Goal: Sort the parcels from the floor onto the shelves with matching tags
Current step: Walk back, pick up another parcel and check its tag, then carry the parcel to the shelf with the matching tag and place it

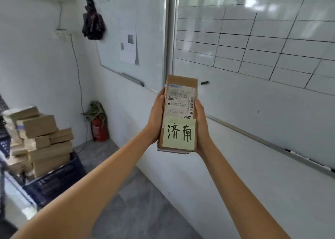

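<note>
Parcel [178, 115] upright between both hands, left hand [156, 119] and right hand [202, 128] fingers clasping its sides

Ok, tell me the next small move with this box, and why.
Probably read the tag, then turn to look for the matching shelf. Both the left hand and right hand hold the brown cardboard parcel upright, the handwritten yellow sticky note faces the camera, and no shelf tag is in view.

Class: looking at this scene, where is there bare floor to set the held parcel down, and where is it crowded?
Bare grey floor lies between the wall under the whiteboard and the dark crate. The crate's stacked boxes are crowded; the fire extinguisher fills the corner.
</note>
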A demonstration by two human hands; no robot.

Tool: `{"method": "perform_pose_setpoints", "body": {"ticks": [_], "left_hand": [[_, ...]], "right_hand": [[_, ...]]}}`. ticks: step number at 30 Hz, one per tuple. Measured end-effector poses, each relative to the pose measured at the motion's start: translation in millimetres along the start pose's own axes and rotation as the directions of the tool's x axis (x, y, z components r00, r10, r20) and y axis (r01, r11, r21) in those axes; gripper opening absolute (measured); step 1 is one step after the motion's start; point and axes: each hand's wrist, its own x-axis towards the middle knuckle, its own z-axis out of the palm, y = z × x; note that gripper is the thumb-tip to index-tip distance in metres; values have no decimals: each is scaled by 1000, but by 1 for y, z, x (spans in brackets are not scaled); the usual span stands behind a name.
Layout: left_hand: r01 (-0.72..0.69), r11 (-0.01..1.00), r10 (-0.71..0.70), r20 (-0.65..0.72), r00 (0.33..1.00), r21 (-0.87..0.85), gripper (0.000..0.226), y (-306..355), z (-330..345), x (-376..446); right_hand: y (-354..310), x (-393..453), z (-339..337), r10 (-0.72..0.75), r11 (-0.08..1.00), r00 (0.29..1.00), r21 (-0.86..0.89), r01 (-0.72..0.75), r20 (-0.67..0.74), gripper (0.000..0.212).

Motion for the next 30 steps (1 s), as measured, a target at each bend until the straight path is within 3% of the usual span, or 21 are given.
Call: {"method": "perform_pose_setpoints", "body": {"ticks": [8, 17, 21, 23, 30], "left_hand": [[-70, 997, 74, -323, 943, 26, 49, -12, -65, -61], [-123, 990, 139, -589, 796, 67, 49, -2, -147, -159], [-139, 981, 194, -662, 724, 135, 47, 11, -184, -209], [-126, 982, 188, -690, 699, 140, 49, 21, -203, -233], [-104, 989, 150, -744, 651, 109, 59, 42, -274, -308]], "right_hand": [[61, -17, 39, 234, 970, 945, 13, -244, 229, 67], [129, -54, 116, 327, 945, 835, -144, -294, 442, 60], [164, -76, 161, 364, 930, 776, -164, -328, 514, 46], [181, -90, 185, 410, 910, 740, -182, -373, 534, 54], [230, -140, 266, 503, 850, 639, -200, -487, 582, 44]]}}
